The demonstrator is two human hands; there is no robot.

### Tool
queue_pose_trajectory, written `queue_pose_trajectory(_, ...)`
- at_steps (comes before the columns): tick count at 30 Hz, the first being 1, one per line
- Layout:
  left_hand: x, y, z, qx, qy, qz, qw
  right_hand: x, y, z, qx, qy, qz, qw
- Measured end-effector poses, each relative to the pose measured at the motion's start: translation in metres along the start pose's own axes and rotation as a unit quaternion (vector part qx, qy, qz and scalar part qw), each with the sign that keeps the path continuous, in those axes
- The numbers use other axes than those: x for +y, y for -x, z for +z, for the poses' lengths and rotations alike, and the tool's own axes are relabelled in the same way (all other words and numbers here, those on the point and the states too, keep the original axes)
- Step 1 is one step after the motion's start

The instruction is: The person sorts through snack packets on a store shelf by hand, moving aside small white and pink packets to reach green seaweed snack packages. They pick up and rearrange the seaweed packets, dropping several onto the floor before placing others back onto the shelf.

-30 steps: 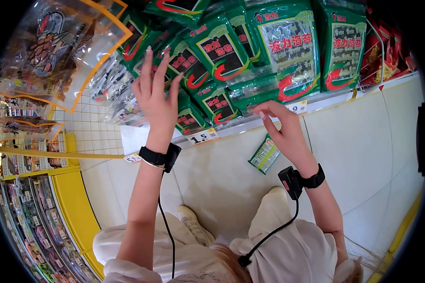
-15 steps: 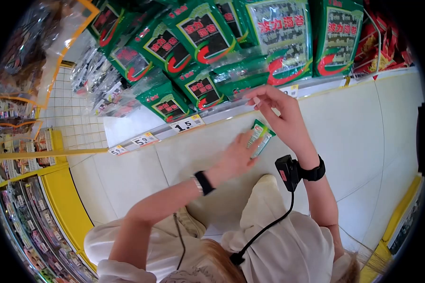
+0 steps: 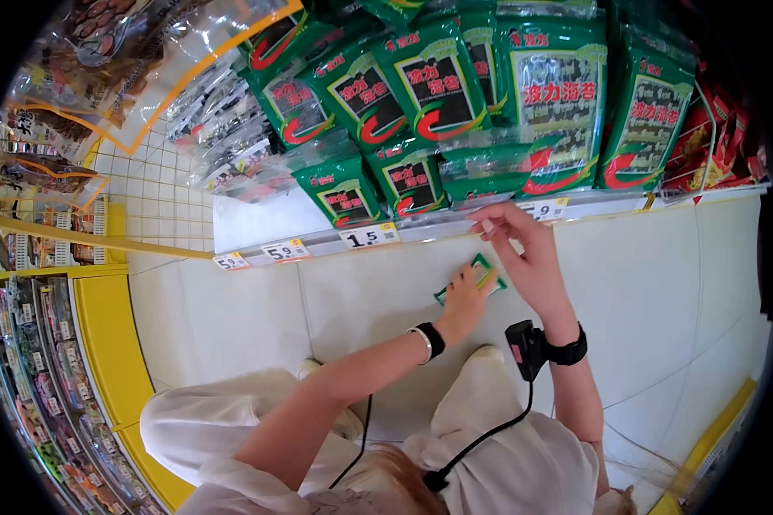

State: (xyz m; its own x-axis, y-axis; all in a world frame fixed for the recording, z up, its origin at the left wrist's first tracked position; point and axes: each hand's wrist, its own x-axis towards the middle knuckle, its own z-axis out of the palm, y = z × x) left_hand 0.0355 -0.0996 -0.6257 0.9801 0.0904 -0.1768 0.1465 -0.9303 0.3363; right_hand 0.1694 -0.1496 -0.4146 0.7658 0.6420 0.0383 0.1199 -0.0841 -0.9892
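On the pale tiled floor, just in front of the shelf, lies a small green-and-white snack packet [image 3: 446,293]. My left hand [image 3: 467,300] covers its middle, with the fingers curled over it; green corners show on either side. Nearer the shelf, my right hand [image 3: 531,255] hangs in the air to the right of the packet. Its fingers are loosely bent, a gap shows beside the thumb, and nothing is visible in it. The shelf above holds green seaweed packs [image 3: 429,86], both large and small.
Price tags [image 3: 368,237] line the shelf's front edge [image 3: 455,225]. Clear-wrapped bags [image 3: 232,129] and a wire grid [image 3: 159,184] are on the left, beyond a yellow shelf unit [image 3: 112,343]. Red packs [image 3: 704,150] sit at the far right. A black wrist device [image 3: 528,348] trails a cable.
My left hand has moved right and closed over the packet, which now lies turned at another angle. My right hand stays by the shelf edge. The view has tilted up slightly.
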Motion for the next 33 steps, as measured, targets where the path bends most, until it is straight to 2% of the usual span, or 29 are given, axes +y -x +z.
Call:
queue_pose_trajectory(2, -0.007, 0.005, -0.016, -0.043, 0.029, -0.004, 0.999, -0.003, 0.001, -0.001, -0.014, 0.014, -0.011, 1.000)
queue_pose_trajectory(3, -0.008, 0.007, -0.017, -0.036, 0.025, -0.003, 0.999, -0.004, 0.002, -0.002, -0.013, 0.015, -0.018, 1.000)
queue_pose_trajectory(5, -0.019, 0.010, -0.019, -0.080, -0.045, -0.002, 0.996, -0.006, 0.002, -0.001, -0.014, 0.018, -0.010, 1.000)
queue_pose_trajectory(7, -0.022, 0.011, -0.050, -0.086, -0.033, 0.005, 0.996, -0.006, 0.003, -0.003, -0.006, 0.009, -0.015, 1.000)
queue_pose_trajectory(9, -0.027, 0.012, -0.079, -0.077, 0.122, 0.017, 0.989, -0.008, 0.004, -0.006, -0.007, 0.013, -0.004, 1.000)
queue_pose_trajectory(10, -0.029, 0.011, -0.099, -0.075, 0.117, 0.018, 0.990, -0.010, 0.005, -0.006, -0.001, 0.002, 0.000, 1.000)
queue_pose_trajectory(12, -0.036, 0.000, -0.155, -0.134, 0.330, 0.059, 0.933, -0.019, 0.007, -0.007, 0.016, -0.031, -0.003, 0.999)
queue_pose_trajectory(14, -0.034, -0.005, -0.216, -0.262, 0.519, -0.033, 0.813, -0.031, 0.011, -0.008, 0.030, -0.064, 0.000, 0.997)
queue_pose_trajectory(16, -0.039, -0.010, -0.244, -0.179, 0.603, 0.041, 0.777, -0.049, 0.015, -0.009, 0.089, -0.011, -0.110, 0.990)
queue_pose_trajectory(17, -0.048, -0.014, -0.250, -0.178, 0.603, 0.040, 0.777, -0.059, 0.018, -0.011, 0.087, -0.012, -0.110, 0.990)
queue_pose_trajectory(19, -0.061, -0.020, -0.267, -0.045, 0.680, 0.114, 0.723, -0.075, 0.021, -0.011, 0.070, 0.048, -0.134, 0.987)
queue_pose_trajectory(20, -0.063, -0.017, -0.276, -0.042, 0.678, 0.114, 0.725, -0.071, 0.020, -0.010, 0.036, 0.069, -0.154, 0.985)
queue_pose_trajectory(22, -0.047, -0.009, -0.314, -0.105, 0.783, 0.070, 0.609, -0.069, 0.014, 0.003, 0.016, 0.076, -0.153, 0.985)
queue_pose_trajectory(23, -0.046, -0.005, -0.320, -0.101, 0.782, 0.071, 0.611, -0.067, 0.011, 0.008, -0.002, 0.085, -0.148, 0.985)
queue_pose_trajectory(25, -0.046, 0.004, -0.324, -0.028, 0.555, 0.104, 0.825, -0.062, 0.010, 0.013, -0.027, 0.076, -0.156, 0.984)
queue_pose_trajectory(26, -0.049, 0.006, -0.316, 0.012, 0.565, 0.081, 0.821, -0.062, 0.010, 0.014, -0.026, 0.083, -0.165, 0.982)
queue_pose_trajectory(27, -0.053, 0.006, -0.316, 0.013, 0.566, 0.079, 0.821, -0.061, 0.010, 0.015, -0.026, 0.090, -0.172, 0.981)
queue_pose_trajectory(29, -0.065, 0.005, -0.321, 0.069, 0.499, 0.039, 0.863, -0.059, 0.010, 0.014, -0.012, 0.100, -0.182, 0.978)
queue_pose_trajectory(30, -0.069, 0.007, -0.320, 0.139, 0.519, 0.036, 0.843, -0.058, 0.010, 0.012, 0.004, 0.109, -0.193, 0.975)
queue_pose_trajectory(31, -0.079, 0.007, -0.325, 0.161, 0.582, 0.021, 0.797, -0.057, 0.010, 0.010, 0.005, 0.111, -0.191, 0.975)
queue_pose_trajectory(33, -0.102, -0.001, -0.330, 0.326, 0.525, 0.019, 0.786, -0.055, 0.011, 0.008, 0.012, 0.095, -0.177, 0.980)
